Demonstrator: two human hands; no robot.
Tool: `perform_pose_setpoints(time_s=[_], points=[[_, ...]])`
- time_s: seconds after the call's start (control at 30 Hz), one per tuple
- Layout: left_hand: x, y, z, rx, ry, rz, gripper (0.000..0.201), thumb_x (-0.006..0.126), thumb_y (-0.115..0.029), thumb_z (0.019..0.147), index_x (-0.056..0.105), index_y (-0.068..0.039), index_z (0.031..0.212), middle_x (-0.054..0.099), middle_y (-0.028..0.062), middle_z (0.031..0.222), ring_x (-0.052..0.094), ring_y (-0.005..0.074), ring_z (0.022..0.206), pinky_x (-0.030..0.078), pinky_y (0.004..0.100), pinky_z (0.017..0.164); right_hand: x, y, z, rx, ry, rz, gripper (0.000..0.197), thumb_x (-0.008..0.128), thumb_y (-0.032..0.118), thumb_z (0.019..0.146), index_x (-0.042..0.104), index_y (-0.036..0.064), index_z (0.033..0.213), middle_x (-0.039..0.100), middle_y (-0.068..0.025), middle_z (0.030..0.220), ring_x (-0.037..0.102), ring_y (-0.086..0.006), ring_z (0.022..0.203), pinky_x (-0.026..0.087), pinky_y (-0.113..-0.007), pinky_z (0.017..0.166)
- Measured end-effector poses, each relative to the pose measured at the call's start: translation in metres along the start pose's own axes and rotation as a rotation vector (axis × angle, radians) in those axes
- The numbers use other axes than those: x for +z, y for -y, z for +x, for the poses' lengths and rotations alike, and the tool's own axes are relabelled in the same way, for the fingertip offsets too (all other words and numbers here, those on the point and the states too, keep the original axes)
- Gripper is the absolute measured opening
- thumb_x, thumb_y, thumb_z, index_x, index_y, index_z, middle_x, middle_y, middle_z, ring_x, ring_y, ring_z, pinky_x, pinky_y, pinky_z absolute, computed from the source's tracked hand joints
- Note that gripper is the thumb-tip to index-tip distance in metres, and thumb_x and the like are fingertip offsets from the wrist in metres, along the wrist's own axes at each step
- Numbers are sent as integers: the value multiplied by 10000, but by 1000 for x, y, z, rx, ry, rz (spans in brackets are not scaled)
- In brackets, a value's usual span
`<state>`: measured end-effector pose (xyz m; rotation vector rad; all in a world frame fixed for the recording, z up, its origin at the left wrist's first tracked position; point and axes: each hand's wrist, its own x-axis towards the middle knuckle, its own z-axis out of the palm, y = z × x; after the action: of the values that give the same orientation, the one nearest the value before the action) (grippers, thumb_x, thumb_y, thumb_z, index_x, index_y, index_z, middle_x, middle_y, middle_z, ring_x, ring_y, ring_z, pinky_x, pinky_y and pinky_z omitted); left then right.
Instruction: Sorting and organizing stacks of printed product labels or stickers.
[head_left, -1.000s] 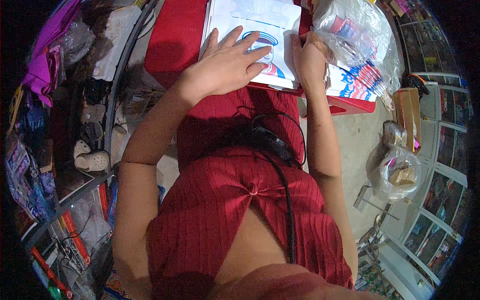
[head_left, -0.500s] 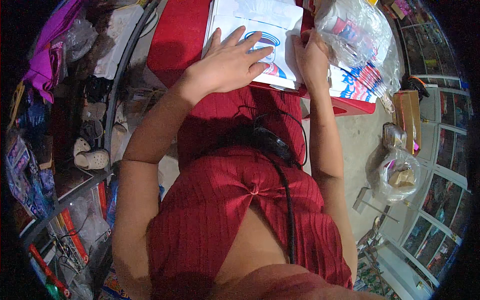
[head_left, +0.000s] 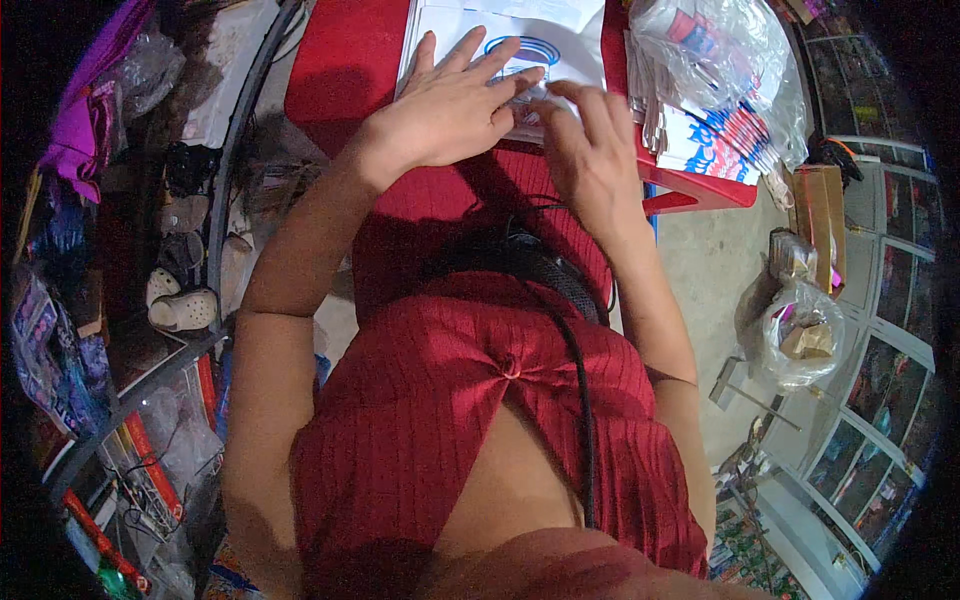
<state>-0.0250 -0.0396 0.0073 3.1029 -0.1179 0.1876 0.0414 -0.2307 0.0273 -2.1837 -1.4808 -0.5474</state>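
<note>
A white paper bag (head_left: 572,40) with a blue and red printed picture lies flat on a red stool-like table (head_left: 345,75) in front of me. My left hand (head_left: 440,115) rests flat across it, fingers spread, holding nothing. At the bag's near edge is my right hand (head_left: 595,150). Its fingers are bent and drawn in, thumb and forefinger pinching at the edge close to my left fingertips; what lies between them is partly hidden. To the right sits a stack of white printed bags (head_left: 700,140), partly under a clear plastic bag (head_left: 715,50).
A black cord (head_left: 580,400) hangs down my red clothing to a dark pouch at my waist. On the floor at right are a clear bag of scraps (head_left: 800,335) and a cardboard box (head_left: 820,215). Pale clogs (head_left: 183,310) sit on a rack at left.
My right hand has moved left and nearer, from the bag's right side to its near edge beside my left hand. The left hand stays spread on the bag.
</note>
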Motion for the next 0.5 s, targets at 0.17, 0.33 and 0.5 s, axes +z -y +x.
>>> perform_pose_setpoints(time_s=[0.17, 0.33, 0.5], points=[[8, 2, 0, 0, -32, -10, 517, 404, -321, 1028, 335, -321, 1540, 259, 73, 1625, 215, 352, 1496, 151, 635, 1175, 12, -4, -12, 43, 85, 107, 343, 681, 63, 816, 659, 60, 1159, 640, -112, 1211, 607, -312, 1056, 491, -406, 911], [11, 9, -4, 43, -70, -10, 534, 415, -324, 1030, 305, -325, 1553, 248, 65, 1630, 204, 342, 1499, 125, 627, 1184, 8, -5, -20, -10, 144, 38, 394, 661, 109, 862, 651, 107, 1256, 636, -114, 1250, 608, -312, 1097, 490, -416, 926], [12, 11, -5, 55, -64, 1, 544, 417, -326, 1031, 293, -310, 1561, 247, 69, 1630, 186, 329, 1506, 108, 616, 1190, 11, 3, -19, -43, 155, -46, 407, 591, 134, 878, 636, 72, 1278, 626, -142, 1250, 610, -319, 1105, 475, -452, 955]])
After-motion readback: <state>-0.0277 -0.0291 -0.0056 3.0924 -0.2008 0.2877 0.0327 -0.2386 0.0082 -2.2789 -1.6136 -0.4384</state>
